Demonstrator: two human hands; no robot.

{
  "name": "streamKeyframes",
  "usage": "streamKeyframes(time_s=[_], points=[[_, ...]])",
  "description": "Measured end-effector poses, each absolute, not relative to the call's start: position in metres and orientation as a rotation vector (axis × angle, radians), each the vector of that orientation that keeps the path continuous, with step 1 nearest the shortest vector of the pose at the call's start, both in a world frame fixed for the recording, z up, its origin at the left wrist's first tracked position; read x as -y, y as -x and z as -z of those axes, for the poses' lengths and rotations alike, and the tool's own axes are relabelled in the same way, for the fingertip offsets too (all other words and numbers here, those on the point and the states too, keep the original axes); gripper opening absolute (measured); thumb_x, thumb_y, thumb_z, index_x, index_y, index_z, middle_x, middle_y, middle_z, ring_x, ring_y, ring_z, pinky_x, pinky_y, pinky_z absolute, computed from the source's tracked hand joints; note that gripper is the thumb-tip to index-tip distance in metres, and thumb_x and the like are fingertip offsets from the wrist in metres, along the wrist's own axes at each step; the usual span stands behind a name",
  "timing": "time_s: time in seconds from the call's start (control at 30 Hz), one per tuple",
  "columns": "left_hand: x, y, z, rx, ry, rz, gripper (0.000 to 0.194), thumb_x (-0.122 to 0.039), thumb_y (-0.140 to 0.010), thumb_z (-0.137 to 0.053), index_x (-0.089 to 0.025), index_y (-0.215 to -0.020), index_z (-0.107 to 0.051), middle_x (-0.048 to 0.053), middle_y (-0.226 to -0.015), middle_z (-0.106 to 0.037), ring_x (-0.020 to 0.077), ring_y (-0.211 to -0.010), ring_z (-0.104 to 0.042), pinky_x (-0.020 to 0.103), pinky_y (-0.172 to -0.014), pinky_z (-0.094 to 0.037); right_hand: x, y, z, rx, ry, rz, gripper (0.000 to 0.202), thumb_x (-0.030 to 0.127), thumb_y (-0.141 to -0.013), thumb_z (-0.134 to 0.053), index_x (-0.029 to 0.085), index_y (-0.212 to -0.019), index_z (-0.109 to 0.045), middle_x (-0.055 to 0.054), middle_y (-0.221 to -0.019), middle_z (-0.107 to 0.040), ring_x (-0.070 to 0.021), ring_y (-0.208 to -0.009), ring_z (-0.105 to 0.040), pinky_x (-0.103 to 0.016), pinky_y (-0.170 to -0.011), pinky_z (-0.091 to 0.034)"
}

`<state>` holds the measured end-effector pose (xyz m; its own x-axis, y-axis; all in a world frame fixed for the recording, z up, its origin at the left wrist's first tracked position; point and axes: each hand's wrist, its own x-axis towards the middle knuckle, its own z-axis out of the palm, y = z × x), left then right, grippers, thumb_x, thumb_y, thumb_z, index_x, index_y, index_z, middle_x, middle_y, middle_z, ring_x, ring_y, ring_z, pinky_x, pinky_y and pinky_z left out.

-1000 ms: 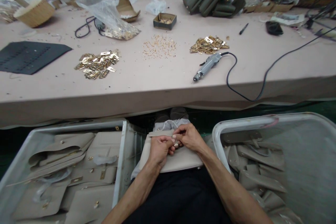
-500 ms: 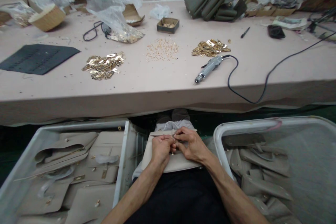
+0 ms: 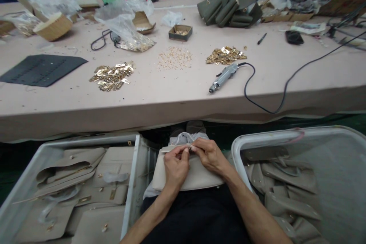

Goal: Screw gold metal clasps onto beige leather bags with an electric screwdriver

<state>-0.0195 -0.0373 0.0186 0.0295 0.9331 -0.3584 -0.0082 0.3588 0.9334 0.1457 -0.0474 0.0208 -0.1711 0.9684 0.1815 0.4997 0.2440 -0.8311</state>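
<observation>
A beige handbag (image 3: 197,181) lies flat across my lap, between two bins. Close together at its far edge, both my hands are closed in a pinch. My left hand (image 3: 176,166) has its thumb and forefinger pressed at a small metal fitting (image 3: 190,148) on the bag. From the other side, my right hand (image 3: 210,155) pinches at the same fitting, its fingers curled. The fingertips cover most of the fitting, so its exact form is hidden.
Similar beige bags fill the left bin (image 3: 132,183); more lie in the right bin (image 3: 238,160). On the table (image 3: 160,87) are gold plates (image 3: 113,76), another plate pile (image 3: 224,55), tiny screws (image 3: 174,58) and a corded electric screwdriver (image 3: 223,78). Dark green bag pieces (image 3: 228,11) stand behind.
My fingers have shifted and curled tighter around the fitting, the left thumb now pointing up. A small metal piece visible below my fingers before is now hidden. The view has tilted slightly.
</observation>
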Motion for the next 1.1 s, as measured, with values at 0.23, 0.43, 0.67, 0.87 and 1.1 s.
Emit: streamKeyframes(time_s=[0.23,0.43,0.67,0.87,1.1], points=[[0.032,0.02,-0.027,-1.179,-1.312,-0.748,0.033,-0.03,-0.093,-0.062,-0.021,-0.12,-0.078,0.005,-0.068,-0.075,0.0188,-0.052,-0.067,0.026,-0.053,-0.053,0.036,-0.151,-0.039,1.71,1.348,-1.011,0.027,0.021,-0.102,-0.054,0.019,-0.078,-0.066,-0.002,-0.074,-0.061,-0.0162,-0.071,-0.055,-0.027,-0.07,-0.041],[0.027,0.015,-0.022,-1.221,-1.164,-0.71,0.031,-0.032,-0.087,-0.065,-0.015,-0.108,-0.082,0.005,-0.055,-0.071,0.0185,-0.042,-0.061,0.027,-0.046,-0.052,0.037,-0.152,-0.031,1.695,1.383,-1.035,0.022,0.019,-0.099,-0.052,0.018,-0.083,-0.067,-0.001,-0.073,-0.061,-0.0155,-0.069,-0.055,-0.027,-0.068,-0.039],[0.026,0.016,-0.019,-1.251,-1.178,-0.667,0.034,-0.034,-0.088,-0.066,-0.014,-0.11,-0.082,0.007,-0.055,-0.071,0.021,-0.044,-0.064,0.029,-0.048,-0.054,0.037,-0.149,-0.022,1.66,1.431,-0.974,0.02,0.017,-0.092,-0.056,0.017,-0.075,-0.066,0.001,-0.065,-0.056,-0.0126,-0.059,-0.047,-0.027,-0.059,-0.032],[0.026,0.016,-0.02,-1.233,-1.235,-0.638,0.032,-0.034,-0.089,-0.065,-0.015,-0.107,-0.083,0.006,-0.052,-0.07,0.0198,-0.042,-0.063,0.027,-0.047,-0.051,0.035,-0.142,-0.014,1.548,1.484,-0.975,0.02,0.015,-0.084,-0.058,0.017,-0.066,-0.066,0.001,-0.059,-0.056,-0.012,-0.055,-0.046,-0.026,-0.056,-0.031],[0.025,0.017,-0.011,-1.23,-1.23,-0.609,0.029,-0.034,-0.09,-0.063,-0.015,-0.101,-0.083,0.005,-0.051,-0.07,0.0187,-0.041,-0.063,0.025,-0.046,-0.05,0.035,-0.141,-0.007,1.445,1.529,-1.077,0.019,0.018,-0.084,-0.06,0.017,-0.071,-0.074,0.001,-0.06,-0.059,-0.0124,-0.055,-0.046,-0.025,-0.053,-0.031]])
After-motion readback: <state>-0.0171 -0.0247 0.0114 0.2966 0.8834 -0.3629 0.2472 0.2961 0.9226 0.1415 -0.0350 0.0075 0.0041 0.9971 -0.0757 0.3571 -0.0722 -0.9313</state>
